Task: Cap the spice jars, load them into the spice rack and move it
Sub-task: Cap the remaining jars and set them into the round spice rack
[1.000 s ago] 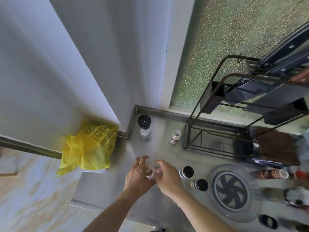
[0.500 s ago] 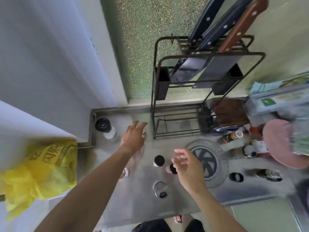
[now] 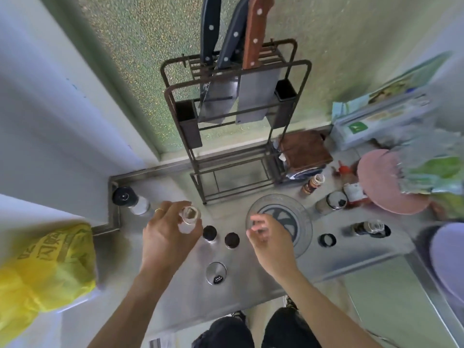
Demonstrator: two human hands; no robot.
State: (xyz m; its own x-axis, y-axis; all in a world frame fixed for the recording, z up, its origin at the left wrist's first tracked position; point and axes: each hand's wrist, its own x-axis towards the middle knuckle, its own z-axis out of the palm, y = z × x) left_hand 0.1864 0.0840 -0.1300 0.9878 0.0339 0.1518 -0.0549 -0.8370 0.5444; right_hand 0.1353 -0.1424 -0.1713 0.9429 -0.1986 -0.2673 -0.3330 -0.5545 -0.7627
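Steel counter (image 3: 251, 277): our left grip (image 3: 168, 237) clamps an uncapped jar (image 3: 188, 219); our right grip (image 3: 271, 239), at 3 o'clock, hangs loosely apart.

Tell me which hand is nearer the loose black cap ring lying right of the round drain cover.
Right. The right hand hovers over the drain cover's left edge, apart from the black cap ring. The left hand is farther away, holding an uncapped spice jar.

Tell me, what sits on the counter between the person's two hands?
Head view: two black-capped jars stand between the left hand, holding an uncapped jar, and the empty right hand.
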